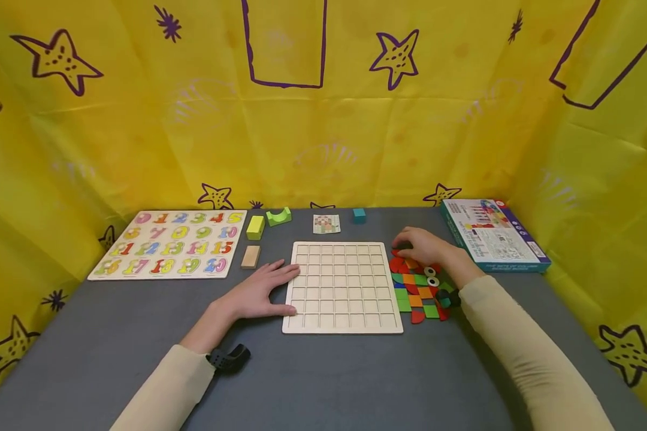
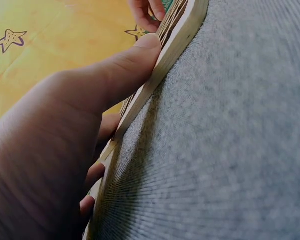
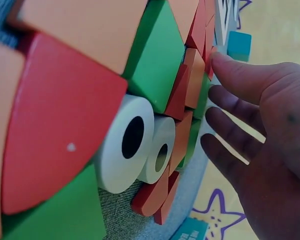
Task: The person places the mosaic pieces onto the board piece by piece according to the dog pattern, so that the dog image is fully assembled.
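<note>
A pale wooden grid board (image 1: 342, 286) lies flat in the middle of the grey table. My left hand (image 1: 261, 291) rests open against its left edge, the thumb (image 2: 121, 70) pressed to the board's rim (image 2: 177, 42). Right of the board lies a cluster of coloured wooden tiles (image 1: 420, 290), red, green and orange, with two white rings (image 3: 140, 142). My right hand (image 1: 423, 245) reaches over the far end of that cluster with fingers (image 3: 240, 80) extended, touching the red tiles (image 1: 398, 263) there. Whether it pinches a piece is hidden.
A number puzzle board (image 1: 171, 242) lies at the far left. Near it are a yellow block (image 1: 255, 227), a green arch block (image 1: 278, 216) and a tan block (image 1: 250, 256). A small pattern card (image 1: 326, 224) and a teal cube (image 1: 359, 215) sit behind the grid. A game box (image 1: 490, 233) lies far right.
</note>
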`<state>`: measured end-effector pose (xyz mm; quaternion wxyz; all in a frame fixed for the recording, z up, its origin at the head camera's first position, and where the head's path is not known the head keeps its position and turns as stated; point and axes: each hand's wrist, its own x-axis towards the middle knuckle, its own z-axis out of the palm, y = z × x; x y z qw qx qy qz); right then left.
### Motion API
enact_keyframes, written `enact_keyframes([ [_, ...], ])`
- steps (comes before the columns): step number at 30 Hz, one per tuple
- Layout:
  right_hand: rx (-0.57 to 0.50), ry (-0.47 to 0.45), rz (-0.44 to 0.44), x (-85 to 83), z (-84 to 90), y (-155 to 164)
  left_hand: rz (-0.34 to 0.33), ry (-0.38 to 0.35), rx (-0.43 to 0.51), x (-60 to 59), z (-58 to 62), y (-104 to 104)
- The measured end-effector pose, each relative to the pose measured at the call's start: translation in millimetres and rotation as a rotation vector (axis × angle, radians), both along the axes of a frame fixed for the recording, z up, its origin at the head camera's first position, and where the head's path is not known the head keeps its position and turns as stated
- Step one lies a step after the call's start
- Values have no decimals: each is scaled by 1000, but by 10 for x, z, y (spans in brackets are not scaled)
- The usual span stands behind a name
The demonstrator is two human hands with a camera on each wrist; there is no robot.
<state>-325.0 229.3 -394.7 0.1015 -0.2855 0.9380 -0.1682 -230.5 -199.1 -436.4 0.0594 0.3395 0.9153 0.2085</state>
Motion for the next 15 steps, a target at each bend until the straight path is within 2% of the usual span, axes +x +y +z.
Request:
enact_keyframes([
  [7,-18,25,25,4,33,-45,3,-18,18,-30,36,-20],
  [15,46,-83,-80,-43,15,-110,-6,-58,29,-19,35,-9],
])
